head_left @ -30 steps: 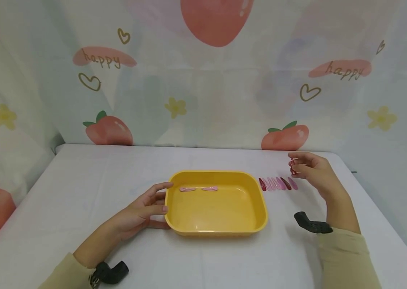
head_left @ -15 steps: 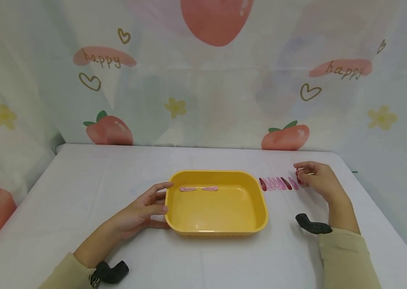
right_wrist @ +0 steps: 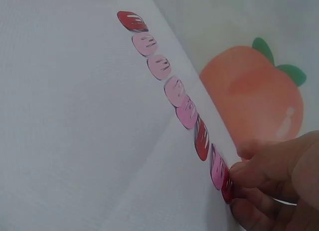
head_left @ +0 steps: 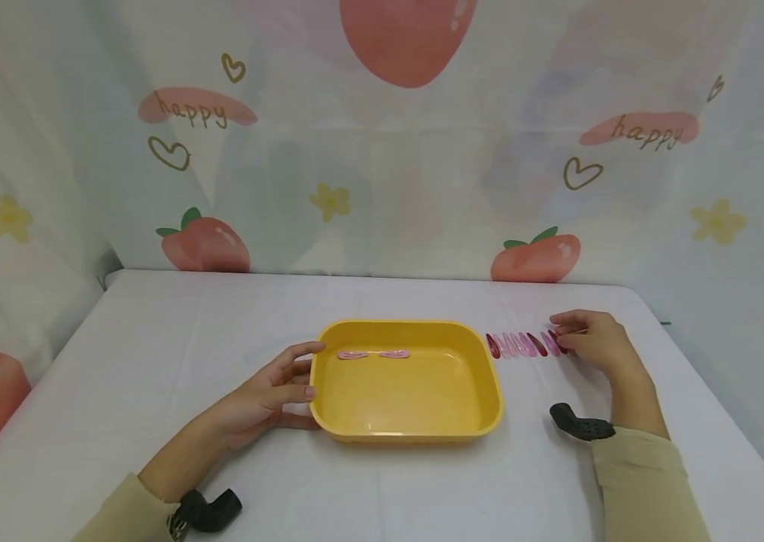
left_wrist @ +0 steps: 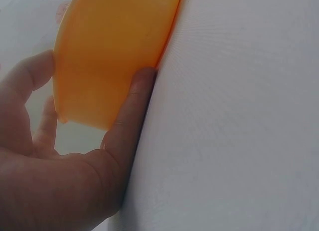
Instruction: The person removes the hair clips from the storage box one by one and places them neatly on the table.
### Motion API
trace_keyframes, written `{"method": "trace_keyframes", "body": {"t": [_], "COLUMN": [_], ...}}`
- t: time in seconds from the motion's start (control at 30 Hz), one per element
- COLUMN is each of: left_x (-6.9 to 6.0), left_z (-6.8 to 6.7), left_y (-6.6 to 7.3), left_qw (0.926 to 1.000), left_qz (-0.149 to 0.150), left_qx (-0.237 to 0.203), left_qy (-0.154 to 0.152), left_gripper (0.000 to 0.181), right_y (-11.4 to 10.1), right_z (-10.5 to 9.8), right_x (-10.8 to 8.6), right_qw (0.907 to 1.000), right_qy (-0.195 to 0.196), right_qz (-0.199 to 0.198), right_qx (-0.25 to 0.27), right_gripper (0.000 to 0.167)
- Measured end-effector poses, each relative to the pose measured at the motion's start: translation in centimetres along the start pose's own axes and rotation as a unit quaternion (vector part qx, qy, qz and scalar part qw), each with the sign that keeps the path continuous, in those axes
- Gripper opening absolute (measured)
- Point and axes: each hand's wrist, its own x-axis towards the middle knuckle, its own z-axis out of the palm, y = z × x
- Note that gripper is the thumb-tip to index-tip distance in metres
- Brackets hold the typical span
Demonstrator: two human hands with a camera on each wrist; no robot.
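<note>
My right hand pinches a red snap hair clip between thumb and fingers, at the right end of a row of clips on the table. Directly beside it lies a pink hair clip, touching or nearly touching. My left hand rests against the left side of a yellow tray, its fingertips on the rim and outer wall; the left wrist view shows the fingers extended along that wall. Inside the tray, near its far side, are two pink clips, a left one and a right one.
The row continues toward the tray with a dark red clip, several pink clips and another red clip. A white cloth covers the table. Behind it hangs a printed curtain.
My right hand has lowered from above the table to the row's right end, bringing the red hair clip down beside the last pink one. My left hand and the tray have stayed still.
</note>
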Motion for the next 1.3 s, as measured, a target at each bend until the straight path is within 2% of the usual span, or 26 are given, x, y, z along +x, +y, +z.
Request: {"method": "trace_keyframes", "body": {"t": [0.23, 0.4, 0.5, 0.67, 0.93, 1.13, 1.3], "left_x": [0.0, -0.1, -0.1, -0.1, 0.0, 0.1, -0.2], "left_z": [-0.1, -0.1, -0.1, -0.1, 0.0, 0.0, 0.1], "left_y": [0.0, 0.1, 0.1, 0.1, 0.0, 0.2, 0.3], "left_qw": [1.0000, 1.0000, 1.0000, 1.0000, 1.0000, 1.0000, 1.0000], "left_qz": [-0.001, -0.001, -0.002, -0.003, -0.003, -0.004, -0.005], "left_qx": [0.001, 0.000, 0.001, 0.002, -0.004, 0.000, 0.001], "left_qy": [0.001, 0.003, 0.005, 0.003, -0.006, -0.005, 0.001], "left_gripper": [0.065, 0.066, 0.066, 0.066, 0.066, 0.066, 0.066], "right_y": [-0.9, -3.0, -4.7, -7.2, -11.6, -16.2, -19.6], "right_z": [-0.1, -0.1, 0.0, 0.2, 1.0, 1.7, 3.6], "right_x": [-0.2, -0.5, -0.8, -1.5, -2.9, -3.5, -2.9], "right_qw": [1.0000, 0.9983, 0.9940, 0.9831, 0.9565, 0.9410, 0.9301], "right_qy": [0.005, 0.003, -0.008, -0.042, -0.092, -0.165, -0.237], "right_qz": [0.006, -0.015, -0.044, -0.097, -0.174, -0.221, -0.238], "right_qx": [0.000, 0.057, 0.100, 0.149, 0.215, 0.197, 0.148], "right_gripper": [0.041, 0.042, 0.044, 0.044, 0.037, 0.028, 0.027]}}
